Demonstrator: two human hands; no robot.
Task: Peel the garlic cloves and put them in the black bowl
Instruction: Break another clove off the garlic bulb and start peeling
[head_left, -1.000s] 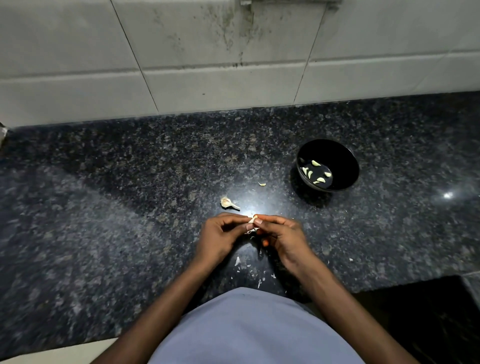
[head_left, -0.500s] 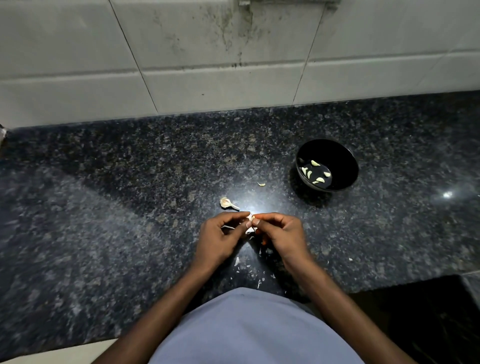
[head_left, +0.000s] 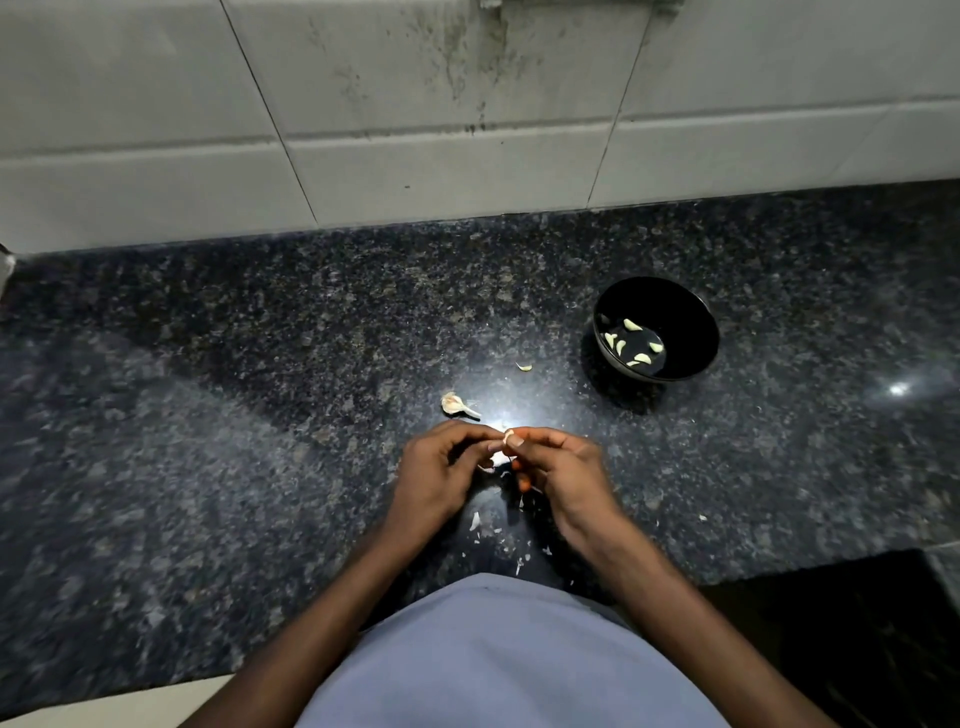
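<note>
Left hand (head_left: 436, 475) and right hand (head_left: 558, 467) each pinching pale, partly skinned garlic clove (head_left: 506, 439), grip tight

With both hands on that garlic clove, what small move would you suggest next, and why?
Probably keep pulling skin off the clove: both the left hand and right hand pinch it, and white skin clings. Then drop it in the black bowl.

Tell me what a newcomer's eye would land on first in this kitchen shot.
First, the two hands meeting at centre: the left hand and right hand both pinch a garlic clove above the dark granite counter. Next, the black bowl to the right and farther back, holding several peeled cloves. White skin scraps lie scattered below the hands.
</note>
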